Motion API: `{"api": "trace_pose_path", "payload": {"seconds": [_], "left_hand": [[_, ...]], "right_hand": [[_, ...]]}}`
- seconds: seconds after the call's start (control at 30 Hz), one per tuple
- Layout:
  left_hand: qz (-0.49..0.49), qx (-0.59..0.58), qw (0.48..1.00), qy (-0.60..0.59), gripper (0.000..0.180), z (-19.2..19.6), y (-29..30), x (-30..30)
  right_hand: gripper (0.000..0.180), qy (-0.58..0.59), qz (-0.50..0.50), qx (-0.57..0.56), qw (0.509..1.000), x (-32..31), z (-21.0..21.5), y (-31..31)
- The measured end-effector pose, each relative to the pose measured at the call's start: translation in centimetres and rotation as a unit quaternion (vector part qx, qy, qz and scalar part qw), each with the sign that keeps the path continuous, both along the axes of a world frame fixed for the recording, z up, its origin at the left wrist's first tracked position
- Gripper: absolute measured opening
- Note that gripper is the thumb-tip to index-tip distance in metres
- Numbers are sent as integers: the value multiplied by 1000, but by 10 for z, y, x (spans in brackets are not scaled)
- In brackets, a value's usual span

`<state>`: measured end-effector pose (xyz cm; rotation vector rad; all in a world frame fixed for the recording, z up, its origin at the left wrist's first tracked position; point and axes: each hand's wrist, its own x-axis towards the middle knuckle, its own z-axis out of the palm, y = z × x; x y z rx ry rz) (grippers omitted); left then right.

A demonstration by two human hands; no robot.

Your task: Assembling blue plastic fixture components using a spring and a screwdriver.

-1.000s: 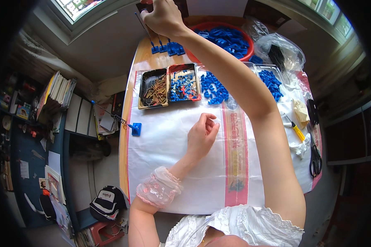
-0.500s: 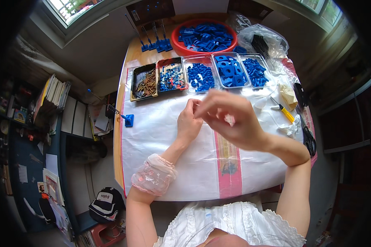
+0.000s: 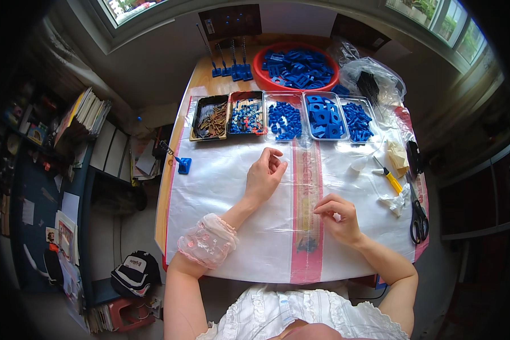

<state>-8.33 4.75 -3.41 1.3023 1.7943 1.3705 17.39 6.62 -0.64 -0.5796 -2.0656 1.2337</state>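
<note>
My left hand hovers over the white sheet, its fingers curled inward. Whatever they may hold is hidden. My right hand is nearer to me, thumb and fingers drawn together, with a bit of crumpled white tissue showing in the palm. Beyond my left hand stands a row of trays: brown screws, small mixed nuts and beads, small blue pieces, blue plates with holes and more small blue pieces. A blue base with a spring sits at the left edge.
At the back stand a red basin of blue plastic parts, several blue bases with springs and a clear plastic bag. On the right lie a yellow cutter, black scissors and crumpled tissue.
My right hand has come down from beside my left hand toward me, with the white tissue still in it. The left hand stays raised near the trays. The view has shifted slightly.
</note>
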Motion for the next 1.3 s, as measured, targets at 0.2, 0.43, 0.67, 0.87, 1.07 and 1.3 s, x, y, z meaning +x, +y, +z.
{"api": "trace_pose_path", "payload": {"seconds": [0.2,0.43,0.67,0.87,1.07,1.3], "left_hand": [[-3,5,1000,-1,25,2,-4,2],[0,36,997,-63,20,14,-9,3],[-63,-14,998,3,15,104,-59,-22],[250,-29,964,85,20,96,-140,-129],[205,-27,976,66,32,46,-127,-198],[173,-44,976,122,11,64,-98,-225]], "right_hand": [[25,14,27,-74,997,4,-14,6],[24,18,44,-106,993,5,-11,7],[25,-9,36,-126,991,8,-8,6],[24,-5,39,-118,992,4,-11,7],[23,-32,40,-121,991,1,-4,9],[24,-37,21,-118,992,6,-8,10]]}}
